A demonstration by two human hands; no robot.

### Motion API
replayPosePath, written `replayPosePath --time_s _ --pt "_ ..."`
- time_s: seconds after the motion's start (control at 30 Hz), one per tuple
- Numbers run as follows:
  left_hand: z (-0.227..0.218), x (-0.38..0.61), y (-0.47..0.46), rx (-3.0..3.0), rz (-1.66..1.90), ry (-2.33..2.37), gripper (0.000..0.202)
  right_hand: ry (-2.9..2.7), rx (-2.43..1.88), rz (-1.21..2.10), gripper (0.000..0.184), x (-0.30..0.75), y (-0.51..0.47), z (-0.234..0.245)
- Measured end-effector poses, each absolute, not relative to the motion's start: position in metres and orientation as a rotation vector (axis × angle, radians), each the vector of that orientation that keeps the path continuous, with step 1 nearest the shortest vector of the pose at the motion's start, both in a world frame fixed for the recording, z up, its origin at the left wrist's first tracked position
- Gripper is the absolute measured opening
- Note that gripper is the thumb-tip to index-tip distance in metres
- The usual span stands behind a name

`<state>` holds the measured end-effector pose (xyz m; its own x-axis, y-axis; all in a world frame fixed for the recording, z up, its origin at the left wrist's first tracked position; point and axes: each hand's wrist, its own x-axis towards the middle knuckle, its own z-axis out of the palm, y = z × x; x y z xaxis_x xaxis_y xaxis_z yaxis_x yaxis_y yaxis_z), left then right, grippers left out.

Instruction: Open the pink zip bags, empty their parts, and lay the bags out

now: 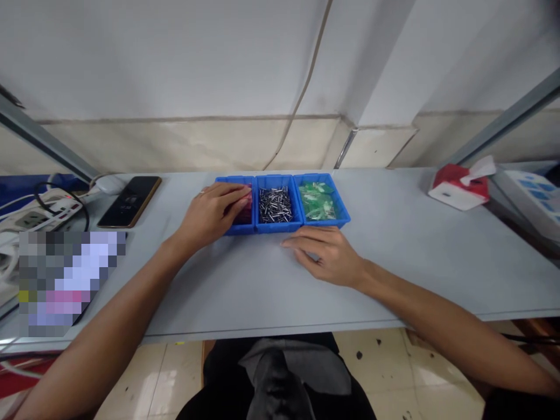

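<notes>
Grey bench (415, 262), near edge to wall.

- Right hand (328, 255): flat on the bench, palm down, fingers spread loosely, holding nothing; just in front of the trays, apart from them.
- Left hand (213, 211): fingers curled down into the left tray (238, 230), over the red pieces (246, 213); cannot tell whether any piece is pinched.
- Three blue trays side by side, touching: the left tray with red pieces, middle tray (279, 228) with metal pins (275, 204), right tray (327, 223) with green pieces (318, 200).
- Phone (130, 201): lying flat, left of the trays.
- Power strip (37, 217): far left edge.
- Tissue box (457, 188): red and white, well right of the trays.
</notes>
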<state>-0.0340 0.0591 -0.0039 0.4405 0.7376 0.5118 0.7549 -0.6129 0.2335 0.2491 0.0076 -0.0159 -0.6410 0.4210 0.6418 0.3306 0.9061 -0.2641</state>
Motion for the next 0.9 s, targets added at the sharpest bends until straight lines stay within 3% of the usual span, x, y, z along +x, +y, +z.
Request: replayPosePath --time_s 0.33,0.67,0.9 --pt "-0.004 -0.033 0.059 -2.634 -0.768 -1.395 0.042 -2.292 -0.952 -0.108 0.027 0.257 0.024 -0.014" --pt "0.006 -0.025 0.038 -2.575 -0.69 -0.804 0.028 -2.332 -0.889 0.022 0.021 0.261 0.028 -0.017" --pt "0.0 -0.019 0.038 -2.657 -0.613 -0.803 0.023 -2.325 -0.818 0.024 0.023 0.261 0.033 -0.021"
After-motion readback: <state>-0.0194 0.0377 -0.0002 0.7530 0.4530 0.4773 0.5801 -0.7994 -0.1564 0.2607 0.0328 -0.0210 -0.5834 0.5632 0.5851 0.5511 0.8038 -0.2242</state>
